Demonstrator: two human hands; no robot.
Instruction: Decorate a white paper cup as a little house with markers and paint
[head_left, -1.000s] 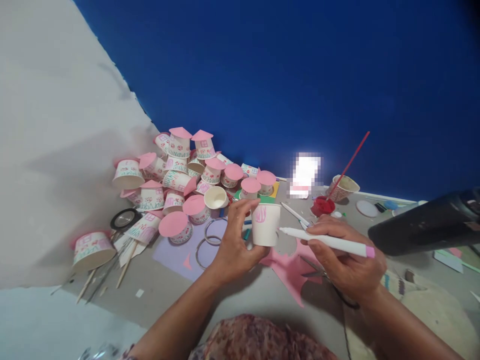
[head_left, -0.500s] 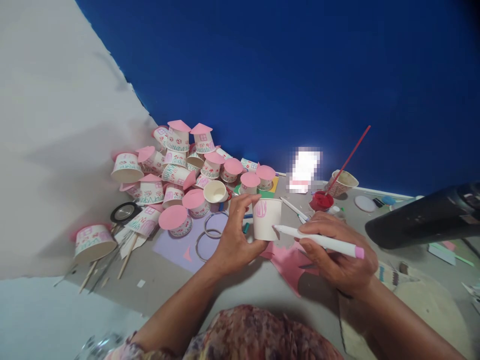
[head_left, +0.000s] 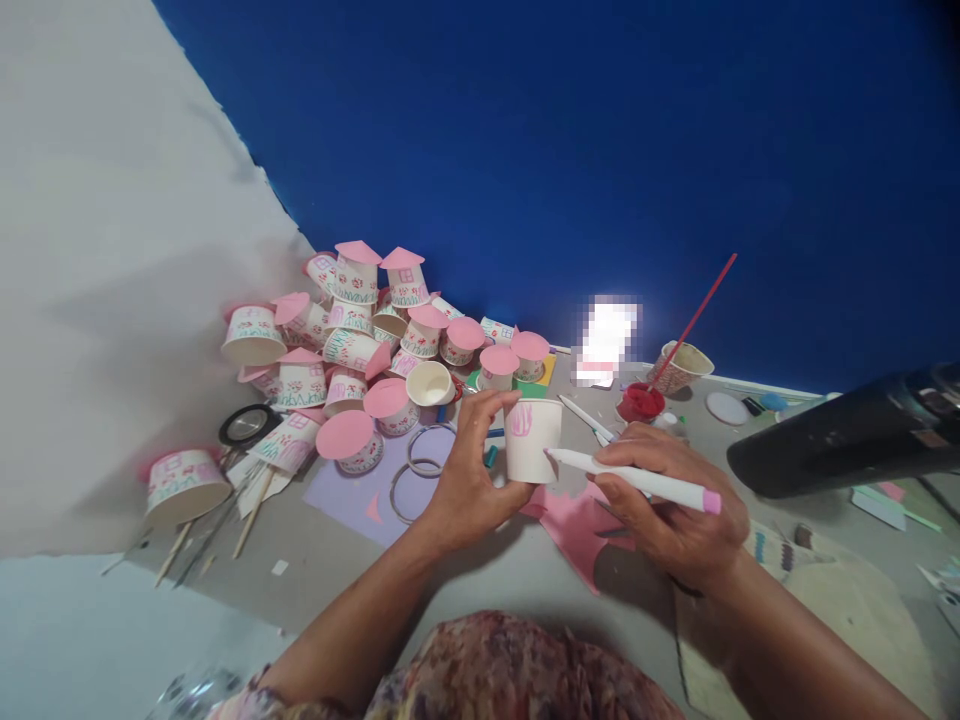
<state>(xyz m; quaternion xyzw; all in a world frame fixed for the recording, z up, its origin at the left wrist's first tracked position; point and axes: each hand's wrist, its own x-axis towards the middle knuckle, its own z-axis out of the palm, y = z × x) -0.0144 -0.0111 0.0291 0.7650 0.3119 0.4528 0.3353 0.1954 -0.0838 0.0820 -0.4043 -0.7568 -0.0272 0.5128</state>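
Your left hand (head_left: 472,480) has its thumb and fingers pinched on a white cup (head_left: 538,450), up over the middle of the table (head_left: 360,590). The cup is upright, with a pink scribble (head_left: 521,419) near its rim. Your right hand (head_left: 686,505) is wrapped around a white marker (head_left: 637,478). Its tip is right by the cup's side; I can't tell if it touches. Pink-roofed cups (head_left: 358,275) fill the table's back left corner.

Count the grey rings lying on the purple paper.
2: a far ring and a near ring, both on the purple paper beside the left hand. Others may be hidden.
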